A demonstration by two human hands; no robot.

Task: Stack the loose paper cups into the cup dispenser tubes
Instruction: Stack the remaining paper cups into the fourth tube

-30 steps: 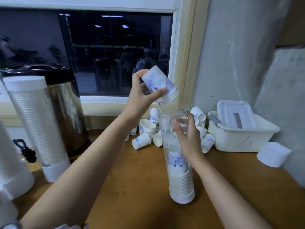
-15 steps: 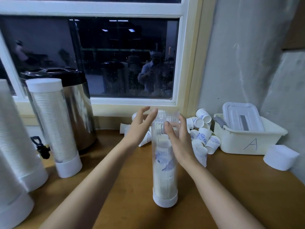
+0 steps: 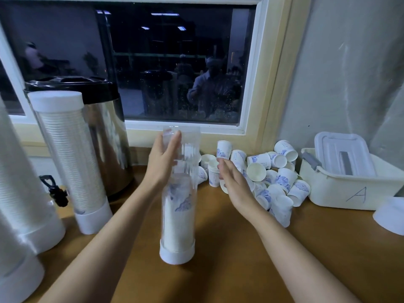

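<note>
A clear dispenser tube (image 3: 178, 217) stands upright on its white base in the middle of the table, about two thirds full of stacked white cups with blue print. My left hand (image 3: 162, 159) rests flat against the tube's upper left side, fingers straight. My right hand (image 3: 232, 182) is off the tube, to its right, fingers loosely apart and empty, over the near edge of a pile of loose paper cups (image 3: 271, 173). A short nested stack of cups (image 3: 213, 173) stands just beyond my right fingertips.
A capped full tube (image 3: 70, 158) stands at the left before a steel urn (image 3: 102, 132) with a black tap (image 3: 53, 190). More white tubes (image 3: 19, 206) crowd the far left. A cream bin marked A (image 3: 349, 189) and a white cap (image 3: 391, 215) sit right.
The cup held in my left hand a second ago is now inside the tube. My right hand has let go of the tube and moved right toward the loose cups.
</note>
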